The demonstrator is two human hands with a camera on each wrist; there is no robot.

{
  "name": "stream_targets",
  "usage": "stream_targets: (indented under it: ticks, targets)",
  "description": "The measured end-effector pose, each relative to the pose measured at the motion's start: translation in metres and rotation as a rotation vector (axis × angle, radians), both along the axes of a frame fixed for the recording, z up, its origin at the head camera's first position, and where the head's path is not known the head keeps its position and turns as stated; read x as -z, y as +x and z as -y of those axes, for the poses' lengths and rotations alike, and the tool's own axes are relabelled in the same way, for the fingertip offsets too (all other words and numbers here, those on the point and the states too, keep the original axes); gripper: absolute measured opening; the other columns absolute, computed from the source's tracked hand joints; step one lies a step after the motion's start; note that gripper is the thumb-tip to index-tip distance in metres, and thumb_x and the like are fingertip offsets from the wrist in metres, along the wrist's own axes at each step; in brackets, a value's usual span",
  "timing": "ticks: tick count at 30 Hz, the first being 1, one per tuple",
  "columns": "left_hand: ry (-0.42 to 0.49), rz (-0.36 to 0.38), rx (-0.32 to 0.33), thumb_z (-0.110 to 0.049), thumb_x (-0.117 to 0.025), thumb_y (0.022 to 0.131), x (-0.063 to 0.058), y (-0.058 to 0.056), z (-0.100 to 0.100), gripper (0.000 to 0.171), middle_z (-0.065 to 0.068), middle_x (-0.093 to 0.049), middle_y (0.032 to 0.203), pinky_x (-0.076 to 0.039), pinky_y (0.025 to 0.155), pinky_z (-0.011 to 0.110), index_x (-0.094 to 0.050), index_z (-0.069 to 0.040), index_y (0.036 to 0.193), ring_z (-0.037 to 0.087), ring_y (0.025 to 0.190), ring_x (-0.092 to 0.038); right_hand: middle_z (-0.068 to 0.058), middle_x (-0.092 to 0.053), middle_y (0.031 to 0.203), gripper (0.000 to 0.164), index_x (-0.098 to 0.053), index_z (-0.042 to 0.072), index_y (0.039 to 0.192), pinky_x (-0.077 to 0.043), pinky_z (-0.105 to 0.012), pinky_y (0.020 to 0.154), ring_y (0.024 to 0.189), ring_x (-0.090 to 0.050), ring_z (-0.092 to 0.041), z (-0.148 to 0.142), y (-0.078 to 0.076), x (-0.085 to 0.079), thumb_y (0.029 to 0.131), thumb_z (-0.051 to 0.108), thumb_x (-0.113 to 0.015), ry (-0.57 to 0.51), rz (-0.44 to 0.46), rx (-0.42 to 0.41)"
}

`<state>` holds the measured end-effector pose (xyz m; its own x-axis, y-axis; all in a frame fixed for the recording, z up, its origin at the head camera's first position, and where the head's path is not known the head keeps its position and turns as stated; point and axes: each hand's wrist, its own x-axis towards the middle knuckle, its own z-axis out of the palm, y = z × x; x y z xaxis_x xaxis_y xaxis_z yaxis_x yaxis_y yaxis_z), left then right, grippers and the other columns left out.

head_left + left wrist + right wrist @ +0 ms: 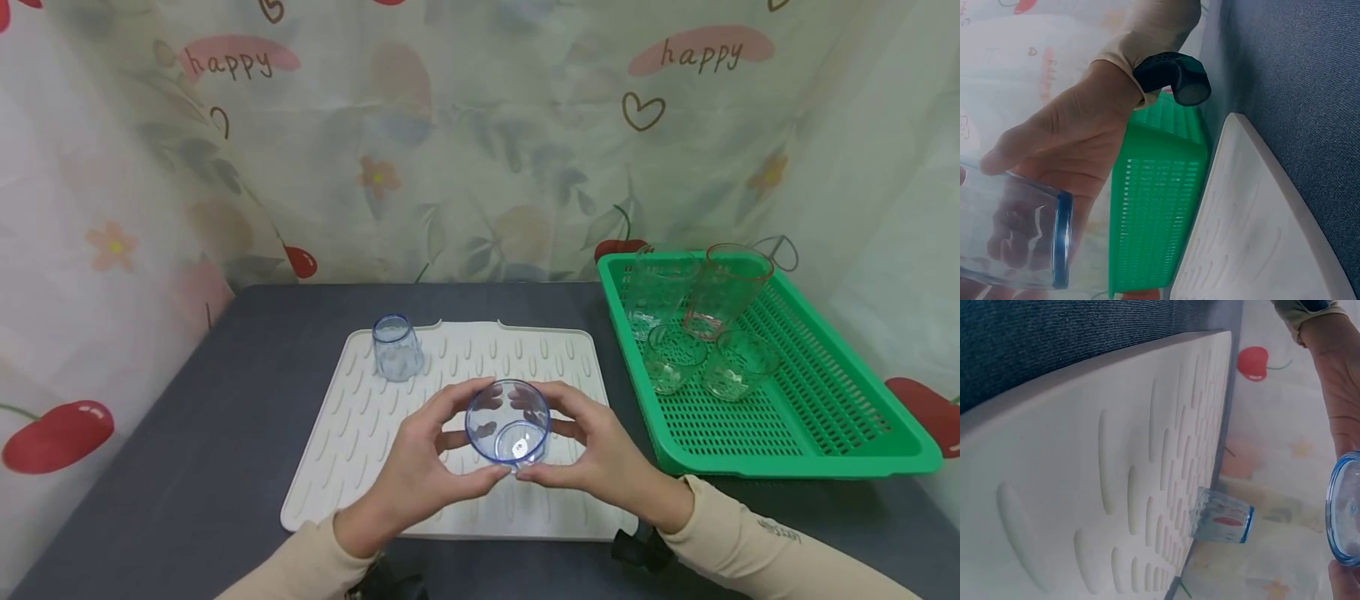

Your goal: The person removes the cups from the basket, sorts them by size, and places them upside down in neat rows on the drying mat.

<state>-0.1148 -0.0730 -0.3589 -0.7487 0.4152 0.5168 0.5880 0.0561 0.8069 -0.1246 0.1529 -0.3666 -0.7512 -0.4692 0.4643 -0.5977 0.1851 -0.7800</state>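
Both hands hold a clear, blue-tinted drinking glass [517, 442] over the ribbed white mat [341, 467], its round blue rim turned towards the head camera. My left hand [420, 458] grips it from the left, thumb at the near side and fingers around the far side. From the right, my right hand [600, 450] grips the same glass in a mirrored way, the thumb tips close together. Fingers show through the clear wall in the left wrist view. A second blue-tinted glass [399, 354] stands on the mat's far left part, blue-edged end up.
To the right, a green plastic basket [810, 462] holds several clear glasses, including a tall one with a reddish rim [723, 292]. The mat lies on a dark grey tabletop [202, 450]. A printed curtain [480, 150] hangs behind and at both sides.
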Motion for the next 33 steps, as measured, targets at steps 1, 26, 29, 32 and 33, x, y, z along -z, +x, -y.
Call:
stream_targets:
  ticks: [1,26,29,32,33]
  targets:
    - [0.002,-0.004,0.0,0.0,-0.082,0.073,0.0,0.0,0.0,0.077,0.012,-0.053,0.132,-0.057,0.08,0.031,-0.045,-0.008,0.14,0.027,0.117,-0.057,-0.009,-0.059,0.127,0.071,-0.05,0.008,0.134,-0.053,-0.037,0.088,0.115,-0.06,-0.022,0.0,0.0,0.0,0.072,0.007,-0.085,0.003,0.011,-0.003]
    - [0.18,0.01,0.076,0.016,-0.076,0.069,-0.011,0.002,0.005,0.078,0.023,-0.051,0.132,-0.057,0.079,0.038,-0.044,0.001,0.139,0.023,0.12,-0.057,-0.005,-0.061,0.12,0.055,-0.055,0.008,0.126,-0.051,-0.034,0.093,0.112,-0.061,-0.022,0.001,0.0,-0.002,0.077,0.009,-0.082,-0.011,0.108,-0.065]
    - [0.206,0.028,0.089,0.016,-0.074,0.07,-0.013,0.003,0.006,0.077,0.024,-0.051,0.132,-0.056,0.081,0.041,-0.043,0.002,0.139,0.025,0.12,-0.057,-0.005,-0.062,0.12,0.054,-0.056,0.008,0.125,-0.052,-0.034,0.092,0.111,-0.061,-0.021,0.001,0.0,-0.004,0.077,0.01,-0.082,-0.001,0.098,-0.059]
    - [0.22,0.056,0.1,0.016,-0.074,0.071,-0.014,0.003,0.006,0.076,0.024,-0.05,0.133,-0.055,0.084,0.043,-0.042,0.002,0.139,0.026,0.121,-0.057,-0.005,-0.062,0.121,0.054,-0.057,0.008,0.124,-0.052,-0.035,0.091,0.112,-0.061,-0.018,0.0,0.001,-0.005,0.077,0.011,-0.082,0.017,0.091,-0.049]
    - [0.22,0.067,0.102,0.015,-0.074,0.072,-0.014,0.003,0.006,0.076,0.024,-0.05,0.134,-0.054,0.085,0.043,-0.042,0.002,0.139,0.026,0.121,-0.056,-0.005,-0.062,0.122,0.054,-0.057,0.008,0.124,-0.052,-0.035,0.091,0.111,-0.061,-0.017,0.0,0.001,-0.005,0.077,0.012,-0.082,0.024,0.092,-0.046]
